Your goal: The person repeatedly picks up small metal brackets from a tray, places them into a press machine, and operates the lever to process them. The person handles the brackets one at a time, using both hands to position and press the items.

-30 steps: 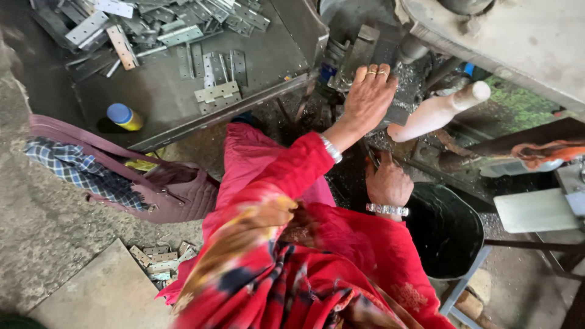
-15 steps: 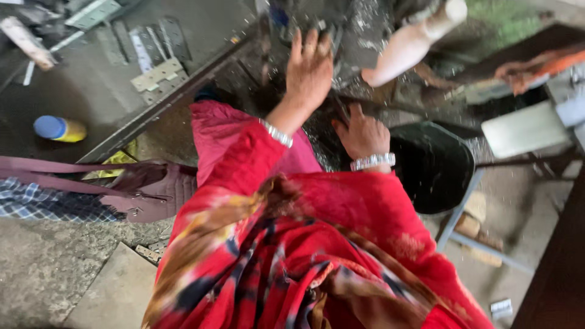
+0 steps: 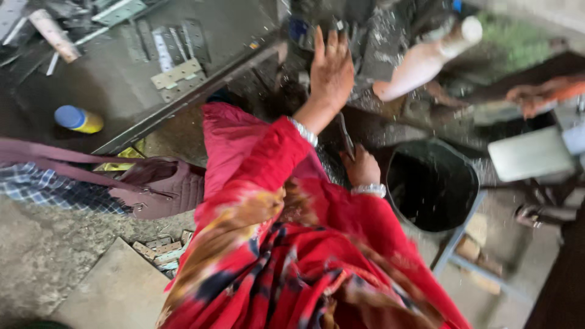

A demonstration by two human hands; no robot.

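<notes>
Far left on the bench, a yellow bottle with a blue cap lies on its side. Right of it, flat metal plates sit near the bench edge, well away from either hand. Below the bench a maroon bag rests against the red sleeve, and more small plates are piled on the floor under it.

Now to the middle, where the work is. The left hand is up high with its fingers spread and nothing in it. The palm faces the dark, speckled machine just past the bench corner, but the blur hides whether it touches. Just below and to the right, the right hand is curled shut around a thin dark strip. The strip pokes upward from the fist toward the left wrist. So the piece in play sits in that right fist, low and close to the body, just beside the rim of the black bucket.

This looks like a handling step at the machine, with one hand steadying or reaching and the other keeping the piece. Any next move calls for a firm grip on that strip and a clear path past the left forearm. The long pale handle stands out just right of the raised hand and could get in the way.

Far right, a pale box sits apart from the action.
</notes>
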